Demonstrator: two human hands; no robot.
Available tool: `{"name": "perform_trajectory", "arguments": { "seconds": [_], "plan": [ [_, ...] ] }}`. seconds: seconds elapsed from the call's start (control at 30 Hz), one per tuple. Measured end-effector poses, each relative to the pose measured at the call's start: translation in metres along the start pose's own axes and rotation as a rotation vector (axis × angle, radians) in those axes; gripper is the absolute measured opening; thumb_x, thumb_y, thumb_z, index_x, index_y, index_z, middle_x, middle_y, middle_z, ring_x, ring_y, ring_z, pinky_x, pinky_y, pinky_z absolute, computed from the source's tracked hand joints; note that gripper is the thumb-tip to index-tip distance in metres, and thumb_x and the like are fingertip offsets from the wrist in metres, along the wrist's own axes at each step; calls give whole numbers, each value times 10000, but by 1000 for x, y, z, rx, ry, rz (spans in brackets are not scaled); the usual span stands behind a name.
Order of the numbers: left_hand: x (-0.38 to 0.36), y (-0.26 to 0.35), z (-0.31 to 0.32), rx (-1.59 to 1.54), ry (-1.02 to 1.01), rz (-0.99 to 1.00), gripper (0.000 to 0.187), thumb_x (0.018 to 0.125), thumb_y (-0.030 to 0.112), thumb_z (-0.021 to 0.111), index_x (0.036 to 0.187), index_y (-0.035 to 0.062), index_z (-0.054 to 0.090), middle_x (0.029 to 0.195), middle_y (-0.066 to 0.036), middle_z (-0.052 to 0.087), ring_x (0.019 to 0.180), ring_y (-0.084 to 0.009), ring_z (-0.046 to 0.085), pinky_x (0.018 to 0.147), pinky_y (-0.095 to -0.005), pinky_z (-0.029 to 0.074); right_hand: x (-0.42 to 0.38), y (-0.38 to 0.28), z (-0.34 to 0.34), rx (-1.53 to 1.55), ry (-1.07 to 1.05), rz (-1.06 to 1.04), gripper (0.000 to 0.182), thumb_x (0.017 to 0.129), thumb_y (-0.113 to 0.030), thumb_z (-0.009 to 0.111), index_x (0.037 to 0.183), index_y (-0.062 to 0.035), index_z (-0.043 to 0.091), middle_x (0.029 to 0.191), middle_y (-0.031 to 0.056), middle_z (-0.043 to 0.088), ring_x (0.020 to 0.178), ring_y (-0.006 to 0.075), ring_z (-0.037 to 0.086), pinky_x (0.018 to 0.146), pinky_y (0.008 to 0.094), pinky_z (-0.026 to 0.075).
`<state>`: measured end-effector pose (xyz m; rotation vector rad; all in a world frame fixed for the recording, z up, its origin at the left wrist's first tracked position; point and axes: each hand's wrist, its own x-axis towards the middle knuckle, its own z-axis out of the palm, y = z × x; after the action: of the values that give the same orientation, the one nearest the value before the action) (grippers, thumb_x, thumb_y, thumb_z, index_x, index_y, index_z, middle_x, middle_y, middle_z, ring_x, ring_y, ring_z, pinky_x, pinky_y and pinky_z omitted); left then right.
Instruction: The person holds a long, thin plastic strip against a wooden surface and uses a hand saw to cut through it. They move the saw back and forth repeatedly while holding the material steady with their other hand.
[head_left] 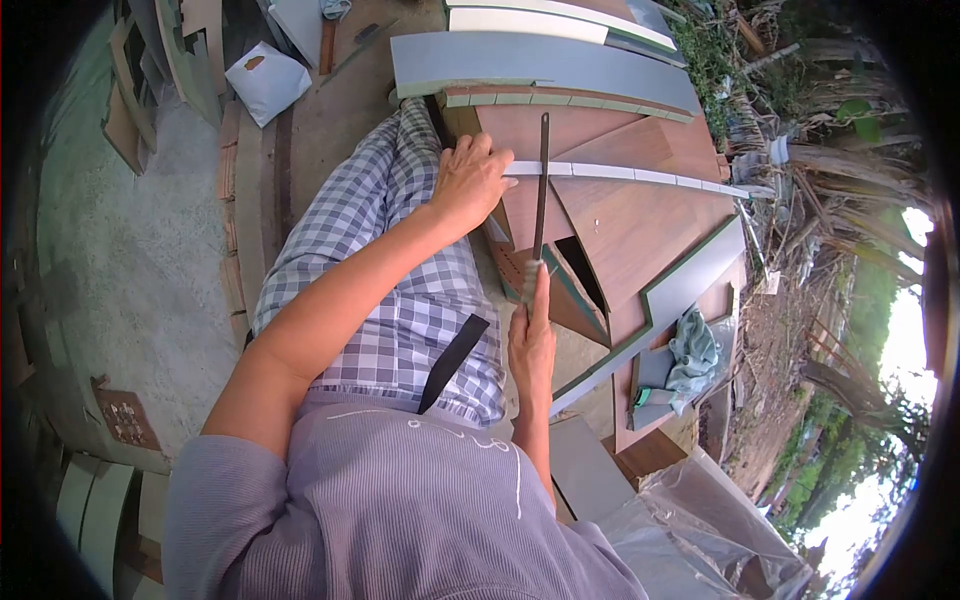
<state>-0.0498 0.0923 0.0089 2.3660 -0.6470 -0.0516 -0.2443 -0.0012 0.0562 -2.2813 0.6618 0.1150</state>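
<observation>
A narrow white strip (pixel 640 174), marked across into several short segments, lies over a brown wooden surface. My left hand (pixel 470 183) is closed on the strip's near end, its fingers curled over it. In my right hand (pixel 533 350) is a long, thin hacksaw blade (pixel 543 205), gripped by a pale wrapped end with the index finger stretched along it. The blade crosses the strip a short way beyond my left fingers. Another segmented strip (pixel 570 100) lies farther up, alongside a wide grey board (pixel 540 62).
An angled grey board (pixel 690 270) lies at the right, near a blue-green cloth (pixel 695 350). A dark triangular gap (pixel 583 270) opens in the wooden surface (pixel 630 225). Clear plastic sheeting (pixel 710 520) covers something at lower right. A white bag (pixel 267 82) sits on the floor.
</observation>
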Motion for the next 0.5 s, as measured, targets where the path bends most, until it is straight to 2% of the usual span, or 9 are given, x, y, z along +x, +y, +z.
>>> {"name": "perform_trajectory", "arguments": {
  "seconds": [0.03,0.07,0.17,0.23,0.33,0.43,0.5],
  "plan": [
    [-1,-1,1,-3,-7,-2,269,826,229,679,1019,57,607,1015,-111,502,1004,-303,493,845,-452,412,-6,1,-2,29,-81,123,624,928,-52,442,1495,-191,222,1186,262,590,968,423,628,777,460,479],
    [0,-1,2,-2,1,5,268,824,226,681,1019,58,607,1013,-111,502,1003,-303,494,844,-450,413,-7,3,-2,29,-81,130,624,928,-52,442,1495,-191,222,1186,262,590,968,423,628,777,460,479],
    [1,-1,6,2,19,25,266,821,220,684,1018,58,606,1010,-111,500,999,-304,496,841,-448,415,1,4,5,39,-47,79,625,927,-56,444,1496,-190,223,1171,262,596,963,423,628,776,456,479],
    [0,-2,6,13,35,23,266,820,218,686,1017,58,605,1010,-111,498,997,-303,497,839,-447,416,23,1,17,5,110,-137,627,928,-57,442,1498,-198,221,1147,263,604,934,422,631,765,452,475],
    [-1,-1,1,-8,46,20,270,818,220,689,1015,56,603,1012,-112,499,993,-304,499,837,-446,418,43,-8,20,95,106,-149,630,928,-58,442,1498,-208,218,1155,262,602,938,423,631,765,450,476],
    [1,1,-1,7,-18,4,278,817,224,690,1017,53,602,1014,-113,500,994,-302,500,839,-446,418,34,-4,16,27,114,-175,638,928,-60,442,1500,-221,209,1157,267,599,937,419,632,762,448,477],
    [2,1,-1,-6,-21,-10,282,814,226,693,1019,55,602,1014,-111,501,992,-298,500,838,-445,419,15,1,8,6,68,-99,636,928,-61,442,1499,-222,212,1160,267,598,929,420,633,756,451,476]
  ]
}}
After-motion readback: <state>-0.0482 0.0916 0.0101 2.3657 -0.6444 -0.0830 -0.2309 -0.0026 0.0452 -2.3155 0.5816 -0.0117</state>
